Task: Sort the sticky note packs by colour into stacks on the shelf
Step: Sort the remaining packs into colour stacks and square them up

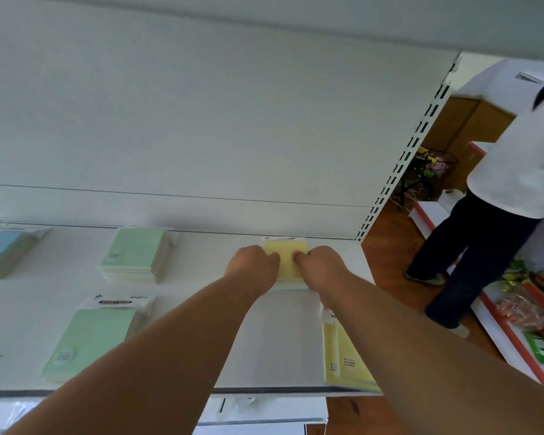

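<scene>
we have both hands out over the white shelf (264, 334), reaching to its back edge toward the right corner. there the yellow stack (285, 262) of sticky note packs sits against the back panel (201, 120). our left hand (254, 267) is on the stack's left side and our right hand (321, 267) on its right side, each with fingers curled onto the top pack, the fingertips lying on its yellow face; the grip of each hand is pressed onto the stack from its side, and how the thumbs lie we cannot tell.

further left along the back edge stands the green stack (135, 255), several packs high. at the back left corner, partly out of view, is the blue stack (0, 249). at the front edge, left of our left forearm, lies a loose green pack (88, 340) with its white header card toward the back. at the front right corner lie loose yellow packs (343, 359), overlapping, partly hidden under our right forearm.

to the right of the shelf, on the wooden floor (387, 262), stands another person (500, 189) in a white top and dark trousers beside a low rack (515, 337) with a red edge holding packaged goods.
</scene>
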`<state>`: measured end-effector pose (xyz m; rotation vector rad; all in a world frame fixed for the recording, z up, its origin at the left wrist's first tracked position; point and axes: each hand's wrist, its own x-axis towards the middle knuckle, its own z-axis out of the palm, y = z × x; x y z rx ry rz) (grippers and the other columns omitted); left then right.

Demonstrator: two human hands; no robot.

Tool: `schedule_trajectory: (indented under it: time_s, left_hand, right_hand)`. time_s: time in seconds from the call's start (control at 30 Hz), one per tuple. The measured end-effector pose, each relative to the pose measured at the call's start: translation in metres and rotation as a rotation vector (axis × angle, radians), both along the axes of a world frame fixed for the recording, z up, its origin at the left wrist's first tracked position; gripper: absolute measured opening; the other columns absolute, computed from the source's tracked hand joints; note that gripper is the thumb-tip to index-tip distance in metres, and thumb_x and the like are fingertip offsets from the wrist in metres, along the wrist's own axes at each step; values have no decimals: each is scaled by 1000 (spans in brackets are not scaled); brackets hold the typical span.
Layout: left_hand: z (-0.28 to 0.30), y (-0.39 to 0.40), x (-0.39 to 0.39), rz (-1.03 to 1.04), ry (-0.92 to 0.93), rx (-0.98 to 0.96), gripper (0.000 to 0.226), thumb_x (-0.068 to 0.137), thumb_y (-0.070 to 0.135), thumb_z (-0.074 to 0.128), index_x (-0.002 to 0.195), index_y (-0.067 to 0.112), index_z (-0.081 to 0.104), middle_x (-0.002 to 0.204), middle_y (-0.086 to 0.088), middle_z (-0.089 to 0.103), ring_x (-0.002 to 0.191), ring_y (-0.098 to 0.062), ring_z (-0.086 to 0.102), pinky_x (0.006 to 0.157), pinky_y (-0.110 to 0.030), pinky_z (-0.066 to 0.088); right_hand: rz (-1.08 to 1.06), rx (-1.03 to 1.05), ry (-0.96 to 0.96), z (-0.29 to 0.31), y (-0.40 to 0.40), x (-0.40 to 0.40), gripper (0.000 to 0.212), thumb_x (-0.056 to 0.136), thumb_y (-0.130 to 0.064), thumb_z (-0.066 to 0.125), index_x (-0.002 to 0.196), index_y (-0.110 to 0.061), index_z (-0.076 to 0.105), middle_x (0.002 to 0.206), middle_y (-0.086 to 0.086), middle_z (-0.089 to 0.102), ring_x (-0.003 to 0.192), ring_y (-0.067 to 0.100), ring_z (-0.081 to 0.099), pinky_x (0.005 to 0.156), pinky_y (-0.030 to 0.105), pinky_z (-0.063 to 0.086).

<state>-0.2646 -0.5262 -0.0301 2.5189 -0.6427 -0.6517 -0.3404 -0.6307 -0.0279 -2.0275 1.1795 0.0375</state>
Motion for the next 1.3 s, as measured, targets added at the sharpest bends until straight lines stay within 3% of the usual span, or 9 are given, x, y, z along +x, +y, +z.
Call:
schedule_trajectory:
  time_s: [0.07,0.13,0.2,0.3,0.4,0.73,0.83,1.03,1.3]
  left_hand:
    - [-2,6,1,51,25,-68,38,98,34,38,102,6,63,111,-15,66,91,-30,59,69,-30,41]
    - [-4,19,-1,87,41,-137,34,92,24,43,119,13,60,120,-8,62,90,-24,57,71,-27,41]
    - [-9,35,-4,21,6,-112,48,86,22,50,134,18,51,122,1,58,95,-18,54,75,-26,43]
    - [-18,43,-4,-149,-168,3,37,83,35,60,117,20,55,114,-1,55,101,-21,56,80,-31,47]
    - [-19,36,-3,-253,-271,79,23,90,42,55,95,19,52,103,-4,54,97,-26,57,76,-34,47]
    - [-24,25,-5,-251,-321,84,23,95,35,50,101,14,54,106,-8,56,100,-30,57,79,-37,48]
    - [-22,29,-7,-219,-285,78,20,91,34,53,97,15,53,106,-7,55,99,-29,57,79,-37,49]
    - [-14,59,-36,-197,-252,36,22,89,34,52,101,16,57,102,-3,58,94,-25,59,75,-33,48]
    - [-2,54,-98,-371,-31,-92,23,92,36,52,101,18,63,105,0,65,97,-20,60,80,-28,47]
  right_hand:
    - [16,-46,-23,-1,-4,-2,35,96,-32,46,72,-7,49,70,7,50,63,24,50,54,28,31]
    - [22,-67,-59,2,-8,-11,28,93,-17,42,68,-7,45,69,9,46,61,23,44,54,28,30]
    - [106,-117,-17,7,-10,-25,20,90,-12,40,70,-8,44,66,7,42,57,20,39,52,27,28]
    - [354,-207,124,6,-9,-39,22,82,-18,53,64,-11,42,59,4,40,50,17,40,48,25,30]
    - [450,-324,161,-3,-8,-40,21,79,-23,61,67,-14,48,64,0,48,62,18,51,56,27,38]
    - [431,-424,157,-14,-10,-37,26,86,-27,60,66,-22,44,70,-3,49,76,21,53,64,28,38]
    - [418,-450,158,-11,-5,-43,8,85,-21,58,80,-15,56,85,2,58,84,24,58,73,32,48]
    - [261,-552,-22,7,20,-80,20,89,-20,56,107,-14,63,103,2,60,95,21,59,82,37,51]
    - [72,-620,4,9,47,-144,18,91,-26,59,108,-22,64,104,-1,56,99,16,54,81,28,49]
